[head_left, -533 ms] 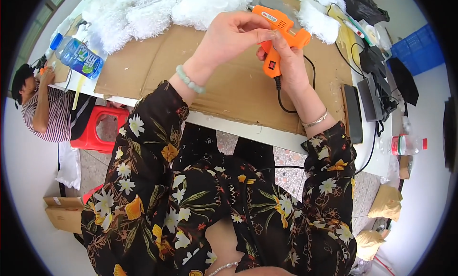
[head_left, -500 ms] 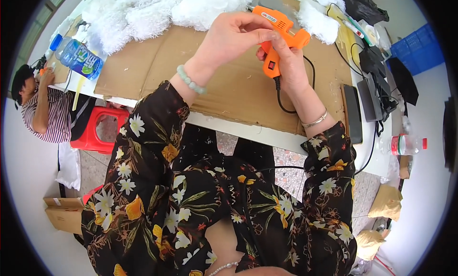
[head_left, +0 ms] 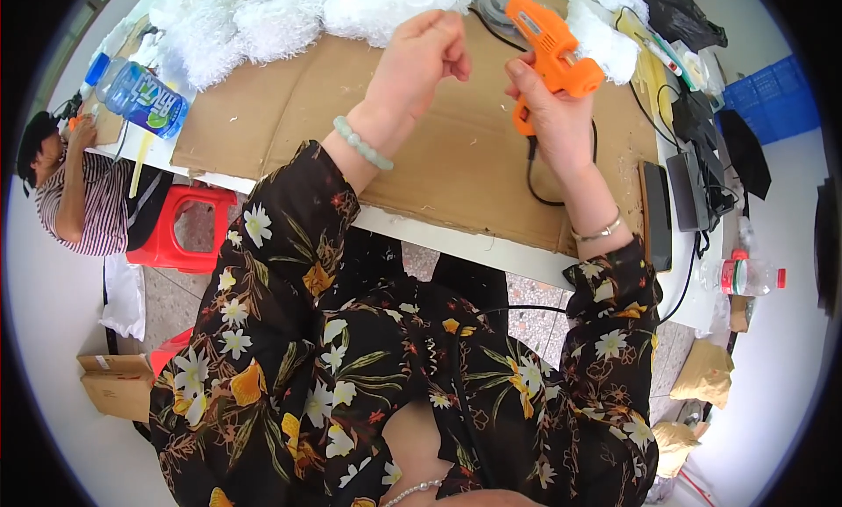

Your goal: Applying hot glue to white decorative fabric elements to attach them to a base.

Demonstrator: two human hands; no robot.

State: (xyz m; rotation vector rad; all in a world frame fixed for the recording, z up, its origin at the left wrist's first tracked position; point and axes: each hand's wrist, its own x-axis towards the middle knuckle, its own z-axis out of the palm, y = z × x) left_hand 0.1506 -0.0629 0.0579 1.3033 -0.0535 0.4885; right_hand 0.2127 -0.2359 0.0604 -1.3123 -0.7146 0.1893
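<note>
An orange hot glue gun (head_left: 553,46) is gripped in my right hand (head_left: 561,112), its nozzle end tilted up toward the back and its black cord hanging beneath. My thumb lies along its side. To the left, my left hand (head_left: 428,55) hovers over the cardboard sheet (head_left: 421,139), apart from the glue gun. Its fingers are curled closed, and whether something small is between them is hidden. White fluffy material (head_left: 272,24) lies heaped behind my left hand. A grey round object (head_left: 498,9) sits between that heap and the glue gun.
A blue-labelled bottle (head_left: 140,95) lies at the left. A co-worker (head_left: 79,182) sits beyond a red stool (head_left: 180,231). Along the right are a phone (head_left: 655,216), a dark box with cables (head_left: 687,191), a plastic bottle (head_left: 750,277) and a blue crate (head_left: 772,99).
My hands have separated. The left hand has come away from the glue gun, and the right hand has carried the gun to the right, tilting it more upright.
</note>
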